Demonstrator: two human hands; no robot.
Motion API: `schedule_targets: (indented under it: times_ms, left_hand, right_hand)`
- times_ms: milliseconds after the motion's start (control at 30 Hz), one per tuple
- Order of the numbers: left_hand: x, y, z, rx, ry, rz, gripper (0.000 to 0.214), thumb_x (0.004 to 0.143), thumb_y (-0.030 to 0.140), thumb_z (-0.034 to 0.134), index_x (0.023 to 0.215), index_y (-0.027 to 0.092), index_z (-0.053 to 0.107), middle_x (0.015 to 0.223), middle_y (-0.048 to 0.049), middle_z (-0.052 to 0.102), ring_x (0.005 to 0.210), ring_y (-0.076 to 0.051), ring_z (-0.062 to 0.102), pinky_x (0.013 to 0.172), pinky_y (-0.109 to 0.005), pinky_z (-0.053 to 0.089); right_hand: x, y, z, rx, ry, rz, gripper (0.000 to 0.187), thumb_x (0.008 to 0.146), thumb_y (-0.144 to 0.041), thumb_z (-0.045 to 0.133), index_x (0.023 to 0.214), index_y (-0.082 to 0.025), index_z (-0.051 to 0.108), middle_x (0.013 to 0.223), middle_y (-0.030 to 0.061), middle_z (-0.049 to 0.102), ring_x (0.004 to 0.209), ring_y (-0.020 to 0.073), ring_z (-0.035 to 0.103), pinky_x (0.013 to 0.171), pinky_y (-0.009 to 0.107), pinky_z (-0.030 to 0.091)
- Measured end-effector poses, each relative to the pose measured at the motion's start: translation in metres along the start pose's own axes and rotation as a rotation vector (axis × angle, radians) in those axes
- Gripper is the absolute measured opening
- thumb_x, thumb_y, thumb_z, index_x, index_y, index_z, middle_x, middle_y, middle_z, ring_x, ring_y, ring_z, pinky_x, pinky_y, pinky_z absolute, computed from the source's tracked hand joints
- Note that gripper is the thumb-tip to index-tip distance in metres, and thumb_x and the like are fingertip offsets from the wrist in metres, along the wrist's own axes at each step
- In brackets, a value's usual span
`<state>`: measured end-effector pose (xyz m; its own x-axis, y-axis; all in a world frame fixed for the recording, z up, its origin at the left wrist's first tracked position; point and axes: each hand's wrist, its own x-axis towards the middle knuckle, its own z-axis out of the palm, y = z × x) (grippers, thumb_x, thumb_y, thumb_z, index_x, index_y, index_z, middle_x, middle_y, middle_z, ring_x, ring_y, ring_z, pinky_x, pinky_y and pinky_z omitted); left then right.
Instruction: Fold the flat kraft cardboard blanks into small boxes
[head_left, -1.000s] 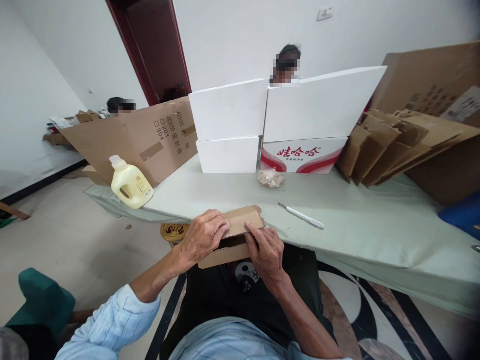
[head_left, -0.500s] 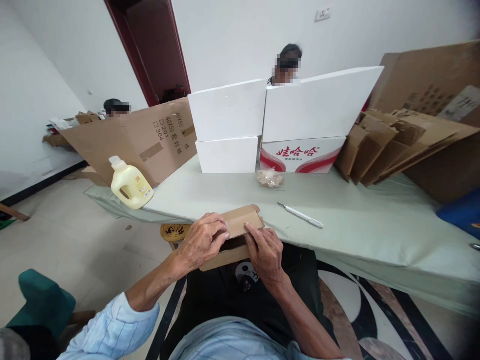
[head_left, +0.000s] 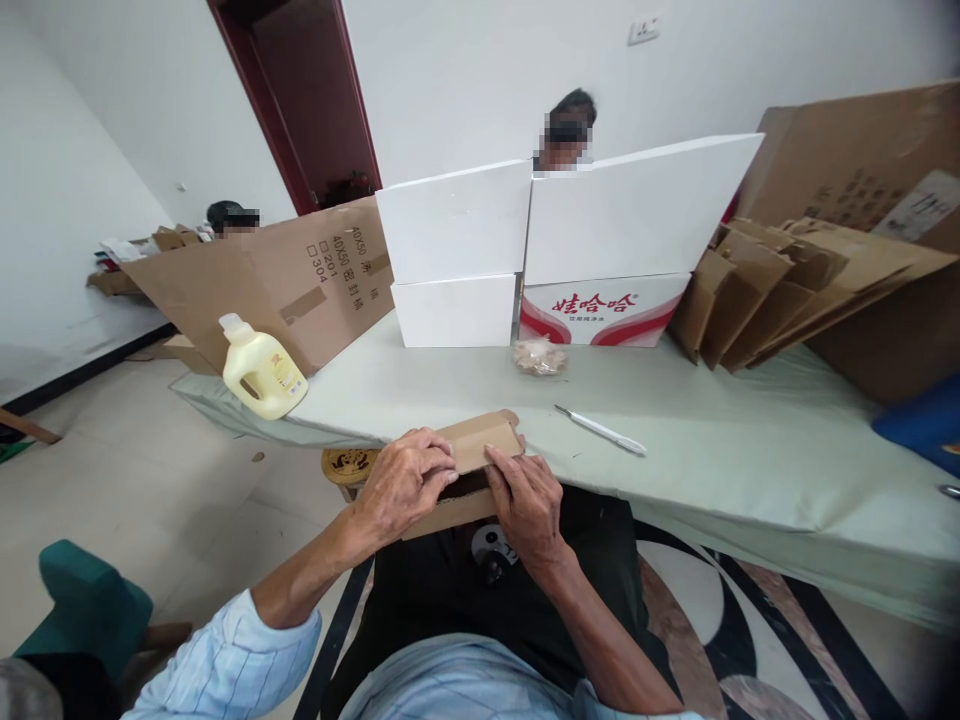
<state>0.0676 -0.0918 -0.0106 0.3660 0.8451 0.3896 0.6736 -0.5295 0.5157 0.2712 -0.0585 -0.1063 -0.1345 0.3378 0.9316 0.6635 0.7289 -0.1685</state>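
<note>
A small brown cardboard box (head_left: 480, 443) is held between my two hands at the table's near edge, above my lap. Its upper panel is partly raised, with a dark gap beneath it and a lower strip of cardboard nearer me. My left hand (head_left: 405, 485) grips the box's left side, thumb and fingers closed on the panel edge. On the right side, my right hand (head_left: 527, 505) is closed on the cardboard, its index fingertip pressed on the panel. A white-handled scalpel-like knife (head_left: 600, 431) lies on the table to the right of the box.
A clear bag (head_left: 540, 357) of small tan pieces rests before white boxes (head_left: 459, 312) on the green-covered table (head_left: 720, 420). A pale yellow jug (head_left: 262, 368) stands left. Folded cardboard (head_left: 780, 285) leans at the right. Two people sit behind the boxes. A stool (head_left: 349, 465) is below.
Both hands and the box have barely shifted; the grip looks the same. The person behind the white boxes has moved slightly left in view.
</note>
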Motion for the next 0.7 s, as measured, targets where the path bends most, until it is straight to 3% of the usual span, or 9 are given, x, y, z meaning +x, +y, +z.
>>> schedule_targets:
  times_ms: [233, 433, 567, 700]
  left_hand:
    - [0.0038, -0.0046, 0.0031, -0.042, -0.016, 0.014, 0.024, 0.099, 0.015, 0.060, 0.077, 0.020, 0.067, 0.084, -0.0039, 0.066, 0.086, -0.020, 0.063, 0.079, -0.032, 0.049]
    - [0.0034, -0.0035, 0.0050, -0.044, -0.008, 0.069, 0.022, 0.101, 0.012, 0.051, 0.081, 0.020, 0.057, 0.087, -0.0036, 0.061, 0.085, -0.019, 0.057, 0.081, -0.033, 0.047]
    - [0.0009, -0.0013, -0.0005, -0.181, -0.054, 0.019, 0.020, 0.101, 0.015, 0.057, 0.083, 0.020, 0.062, 0.089, -0.0028, 0.066, 0.088, -0.018, 0.061, 0.085, -0.032, 0.049]
    - [-0.0036, -0.0019, 0.0002, -0.142, -0.055, 0.080, 0.011, 0.101, 0.019, 0.064, 0.093, 0.020, 0.071, 0.099, -0.0057, 0.071, 0.097, -0.020, 0.064, 0.092, -0.035, 0.049]
  right_hand:
    - [0.0004, -0.0025, -0.0015, 0.016, 0.000, -0.007, 0.023, 0.105, -0.009, 0.060, 0.127, -0.016, 0.066, 0.085, 0.0051, 0.076, 0.074, 0.0180, 0.067, 0.073, 0.033, 0.049]
    - [-0.0058, -0.0026, -0.0041, 0.032, 0.004, 0.001, 0.029, 0.104, -0.009, 0.060, 0.131, -0.017, 0.066, 0.089, 0.0060, 0.077, 0.074, 0.0185, 0.068, 0.073, 0.034, 0.049]
    - [-0.0078, -0.0027, -0.0047, 0.033, 0.004, 0.014, 0.032, 0.103, -0.008, 0.061, 0.134, -0.018, 0.066, 0.090, 0.0060, 0.077, 0.075, 0.0191, 0.068, 0.074, 0.035, 0.050]
    - [-0.0062, -0.0036, -0.0030, 0.047, 0.004, 0.009, 0.032, 0.102, -0.007, 0.061, 0.132, -0.017, 0.066, 0.091, 0.0064, 0.078, 0.075, 0.0191, 0.068, 0.073, 0.035, 0.049]
